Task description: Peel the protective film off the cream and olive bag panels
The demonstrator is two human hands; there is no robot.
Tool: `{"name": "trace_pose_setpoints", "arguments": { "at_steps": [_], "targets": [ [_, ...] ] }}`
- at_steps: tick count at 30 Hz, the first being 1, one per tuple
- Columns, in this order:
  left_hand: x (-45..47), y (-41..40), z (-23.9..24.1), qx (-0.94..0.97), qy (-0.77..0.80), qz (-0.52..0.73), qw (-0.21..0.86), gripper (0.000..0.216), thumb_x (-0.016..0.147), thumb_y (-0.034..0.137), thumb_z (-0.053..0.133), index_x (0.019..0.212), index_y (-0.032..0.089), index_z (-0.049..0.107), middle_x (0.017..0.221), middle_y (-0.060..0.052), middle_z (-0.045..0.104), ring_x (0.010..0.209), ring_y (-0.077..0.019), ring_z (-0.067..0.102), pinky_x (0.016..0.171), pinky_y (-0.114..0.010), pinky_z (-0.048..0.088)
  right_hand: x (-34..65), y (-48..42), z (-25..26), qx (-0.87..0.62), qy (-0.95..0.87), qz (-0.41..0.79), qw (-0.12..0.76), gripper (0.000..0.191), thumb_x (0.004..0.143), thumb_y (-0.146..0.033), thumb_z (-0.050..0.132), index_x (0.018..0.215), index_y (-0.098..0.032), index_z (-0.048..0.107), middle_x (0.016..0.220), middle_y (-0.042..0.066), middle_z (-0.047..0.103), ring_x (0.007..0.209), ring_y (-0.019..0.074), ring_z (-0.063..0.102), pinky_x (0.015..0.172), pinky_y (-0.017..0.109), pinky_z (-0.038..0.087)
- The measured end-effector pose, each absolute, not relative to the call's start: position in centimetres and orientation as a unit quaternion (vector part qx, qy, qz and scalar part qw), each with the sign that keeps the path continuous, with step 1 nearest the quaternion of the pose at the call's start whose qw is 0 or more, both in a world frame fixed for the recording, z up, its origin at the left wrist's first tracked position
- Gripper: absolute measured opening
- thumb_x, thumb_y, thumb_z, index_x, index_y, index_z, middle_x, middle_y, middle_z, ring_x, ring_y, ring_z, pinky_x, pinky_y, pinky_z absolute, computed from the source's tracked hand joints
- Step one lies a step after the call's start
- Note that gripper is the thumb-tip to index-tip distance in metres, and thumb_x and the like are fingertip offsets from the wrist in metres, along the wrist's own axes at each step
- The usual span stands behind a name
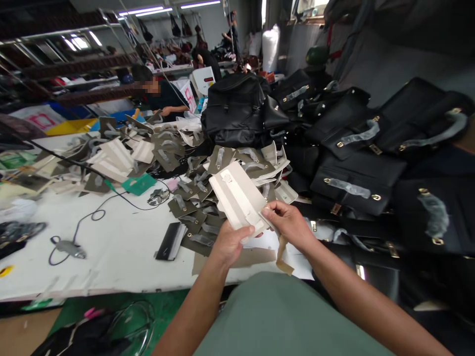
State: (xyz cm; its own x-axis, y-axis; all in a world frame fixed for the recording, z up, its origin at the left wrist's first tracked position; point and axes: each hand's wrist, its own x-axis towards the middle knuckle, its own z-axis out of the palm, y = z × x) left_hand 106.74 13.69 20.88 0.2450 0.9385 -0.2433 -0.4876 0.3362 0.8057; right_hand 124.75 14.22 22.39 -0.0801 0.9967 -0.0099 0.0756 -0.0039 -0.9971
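My left hand (230, 243) grips the lower edge of a flat cream-backed bag panel (237, 195), its thumb lying on top. Strips run along the panel's back, with a small pale patch near each end. At the lower right corner of the panel, my right hand (287, 222) is closed with thumb and finger pinching the edge. A brown tape strip (284, 256) hangs below the right hand; whether the fingers hold it too is hidden. Beyond the panel lie several grey-green bag panels (193, 220) with plastic-wrapped handles.
Black handbags (356, 183) are piled on the right, with a large black bag (235, 109) behind. On the white table (122, 252) lie a black notebook (170, 241), a corded grey device (69, 248) and a green piece (139, 183). A co-worker (163, 96) sits across the table.
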Motion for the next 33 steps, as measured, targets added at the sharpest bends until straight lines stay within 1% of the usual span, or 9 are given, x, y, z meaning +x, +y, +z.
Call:
{"name": "trace_pose_setpoints", "arguments": {
  "at_steps": [4, 8, 10, 17, 23, 25, 28, 30, 33],
  "targets": [
    [107.5, 13.8, 21.0, 0.264, 0.382, 0.474, 0.749, 0.047, 0.072, 0.025, 0.083, 0.114, 0.011, 0.069, 0.100, -0.011, 0.075, 0.080, -0.0232, 0.069, 0.063, -0.032, 0.061, 125.5, 13.3, 22.7, -0.533, -0.547, 0.449, 0.465, 0.030, 0.094, -0.048, 0.060, 0.090, -0.019, 0.067, 0.070, -0.002, 0.061, 0.059, 0.0134, 0.055, 0.055, 0.025, 0.043],
    [108.5, 13.6, 21.1, 0.234, 0.408, 0.466, 0.749, 0.047, 0.078, 0.030, 0.080, 0.120, 0.014, 0.066, 0.103, -0.011, 0.074, 0.080, -0.0219, 0.069, 0.060, -0.031, 0.061, 126.0, 12.3, 23.0, -0.565, -0.618, 0.272, 0.475, 0.019, 0.093, -0.038, 0.063, 0.094, -0.021, 0.071, 0.094, 0.003, 0.072, 0.086, 0.0200, 0.066, 0.079, 0.030, 0.049],
    [108.9, 13.4, 21.3, 0.230, 0.413, 0.466, 0.747, 0.047, 0.077, 0.028, 0.080, 0.120, 0.014, 0.067, 0.103, -0.011, 0.074, 0.079, -0.0219, 0.069, 0.060, -0.032, 0.061, 126.3, 11.9, 23.2, -0.575, -0.648, 0.206, 0.455, 0.016, 0.092, -0.035, 0.066, 0.096, -0.021, 0.073, 0.097, 0.005, 0.073, 0.090, 0.0219, 0.068, 0.083, 0.031, 0.049],
    [109.7, 12.8, 21.7, 0.229, 0.420, 0.487, 0.730, 0.046, 0.074, 0.025, 0.082, 0.115, 0.011, 0.068, 0.098, -0.010, 0.075, 0.075, -0.0218, 0.070, 0.059, -0.032, 0.061, 126.4, 11.1, 24.5, -0.595, -0.715, 0.138, 0.339, 0.014, 0.091, -0.028, 0.067, 0.099, -0.028, 0.078, 0.095, 0.000, 0.076, 0.085, 0.0184, 0.071, 0.074, 0.026, 0.048],
    [109.9, 12.3, 21.3, 0.233, 0.429, 0.517, 0.703, 0.048, 0.075, 0.029, 0.082, 0.116, 0.010, 0.067, 0.095, -0.011, 0.076, 0.071, -0.0206, 0.070, 0.057, -0.030, 0.060, 126.6, 10.7, 25.3, -0.600, -0.729, 0.126, 0.303, 0.011, 0.091, -0.031, 0.071, 0.098, -0.032, 0.079, 0.089, -0.002, 0.073, 0.082, 0.0160, 0.070, 0.068, 0.025, 0.045],
    [110.0, 12.2, 21.1, 0.236, 0.445, 0.534, 0.679, 0.050, 0.075, 0.031, 0.083, 0.117, 0.010, 0.067, 0.097, -0.012, 0.076, 0.074, -0.0223, 0.071, 0.063, -0.033, 0.061, 126.5, 10.5, 25.5, -0.601, -0.733, 0.118, 0.296, 0.011, 0.091, -0.029, 0.070, 0.097, -0.033, 0.079, 0.086, -0.002, 0.072, 0.080, 0.0158, 0.069, 0.065, 0.026, 0.044],
    [110.1, 12.0, 20.8, 0.262, 0.457, 0.552, 0.646, 0.054, 0.076, 0.035, 0.083, 0.121, 0.011, 0.067, 0.108, -0.015, 0.076, 0.090, -0.0266, 0.073, 0.080, -0.038, 0.061, 126.3, 10.4, 25.3, -0.601, -0.732, 0.115, 0.298, 0.011, 0.090, -0.028, 0.070, 0.096, -0.031, 0.079, 0.084, -0.001, 0.070, 0.079, 0.0167, 0.068, 0.064, 0.027, 0.043],
    [110.1, 11.8, 20.6, 0.293, 0.463, 0.557, 0.624, 0.055, 0.077, 0.038, 0.082, 0.124, 0.013, 0.066, 0.116, -0.016, 0.074, 0.101, -0.0287, 0.072, 0.090, -0.041, 0.058, 126.0, 10.5, 24.9, -0.601, -0.721, 0.134, 0.317, 0.010, 0.090, -0.028, 0.071, 0.095, -0.030, 0.080, 0.084, 0.000, 0.070, 0.080, 0.0175, 0.068, 0.067, 0.027, 0.044],
    [110.0, 11.7, 20.4, 0.327, 0.480, 0.557, 0.594, 0.054, 0.079, 0.040, 0.080, 0.123, 0.013, 0.067, 0.118, -0.016, 0.073, 0.106, -0.0303, 0.070, 0.096, -0.043, 0.055, 125.6, 10.8, 24.2, -0.592, -0.686, 0.204, 0.370, 0.010, 0.086, -0.023, 0.074, 0.092, -0.028, 0.080, 0.084, -0.001, 0.071, 0.080, 0.0174, 0.068, 0.070, 0.027, 0.046]
  ]
}}
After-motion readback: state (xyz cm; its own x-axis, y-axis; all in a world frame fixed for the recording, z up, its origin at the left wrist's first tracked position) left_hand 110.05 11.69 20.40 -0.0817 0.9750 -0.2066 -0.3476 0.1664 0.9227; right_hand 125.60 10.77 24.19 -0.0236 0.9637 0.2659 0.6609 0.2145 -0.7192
